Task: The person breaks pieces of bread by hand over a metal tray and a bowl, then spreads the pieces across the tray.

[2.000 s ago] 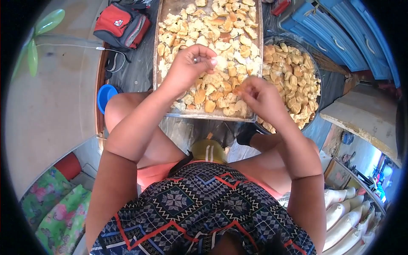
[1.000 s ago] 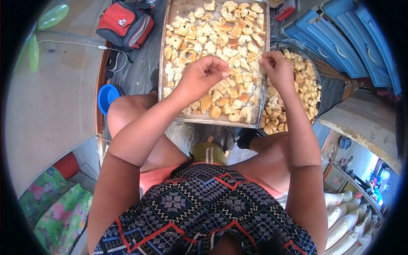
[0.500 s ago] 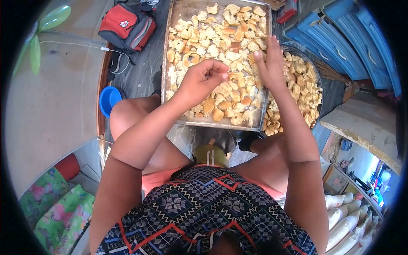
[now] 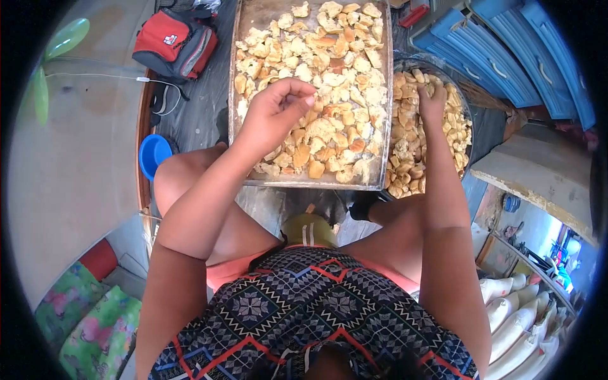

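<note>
A large rectangular metal tray (image 4: 243, 16) lies across my lap's far side, covered with torn bread pieces (image 4: 329, 130). Above its left half is my left hand (image 4: 278, 115), closed in a pinch with thumb and fingertips together. Whatever those fingers may hold is too small to make out. To the right of the tray stands a round dark basin (image 4: 470, 130) full of small bread rolls (image 4: 405, 152). My right hand (image 4: 433, 106) reaches down over the rolls, its thumb and fingers apart and touching the pile.
A blue bowl (image 4: 156, 155) and a red and grey backpack (image 4: 174, 41) are on the left. Blue slatted panels (image 4: 481, 54) stand at the upper right, above a worn ledge (image 4: 535, 180). White sacks (image 4: 516, 320) lie at the lower right.
My right hand has moved from the tray's right edge to the rolls in the basin. My left hand stays pinched above the tray. The whole view has shifted slightly.
</note>
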A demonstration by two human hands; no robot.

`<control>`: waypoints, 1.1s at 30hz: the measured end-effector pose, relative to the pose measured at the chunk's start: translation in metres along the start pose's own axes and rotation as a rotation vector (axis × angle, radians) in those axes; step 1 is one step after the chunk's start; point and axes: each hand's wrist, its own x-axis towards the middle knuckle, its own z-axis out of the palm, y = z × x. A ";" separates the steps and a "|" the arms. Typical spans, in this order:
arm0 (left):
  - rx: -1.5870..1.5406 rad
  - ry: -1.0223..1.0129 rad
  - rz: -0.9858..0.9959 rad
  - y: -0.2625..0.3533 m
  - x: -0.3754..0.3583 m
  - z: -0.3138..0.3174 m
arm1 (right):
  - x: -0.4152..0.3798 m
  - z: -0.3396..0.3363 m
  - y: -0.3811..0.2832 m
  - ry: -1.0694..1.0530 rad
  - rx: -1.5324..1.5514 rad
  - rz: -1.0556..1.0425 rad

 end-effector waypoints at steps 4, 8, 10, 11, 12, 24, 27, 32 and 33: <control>0.343 -0.165 0.101 0.006 -0.006 0.010 | -0.046 0.030 0.119 -0.366 -0.337 0.314; 0.686 -0.347 0.465 0.008 -0.017 0.044 | -0.099 0.057 0.128 -0.499 -0.647 0.423; 0.770 -0.625 0.532 0.009 -0.026 0.064 | -0.114 0.069 0.129 -0.635 -0.603 0.268; 0.765 -0.636 0.531 0.007 -0.031 0.071 | -0.120 0.057 0.098 -0.696 -0.645 0.299; 0.747 -0.693 0.529 0.003 -0.036 0.078 | -0.124 0.059 0.099 -0.698 -0.660 0.285; 0.724 -0.544 0.608 0.004 -0.019 0.070 | -0.071 0.033 0.187 -0.153 -0.298 0.483; 0.695 -0.468 0.584 0.002 -0.007 0.054 | -0.017 -0.012 0.101 0.050 0.625 0.567; 0.684 0.002 0.451 0.015 0.024 0.006 | 0.008 -0.062 -0.124 -0.311 0.814 0.155; 0.697 0.107 0.405 0.026 0.032 -0.010 | 0.013 -0.056 -0.153 -0.354 0.751 -0.001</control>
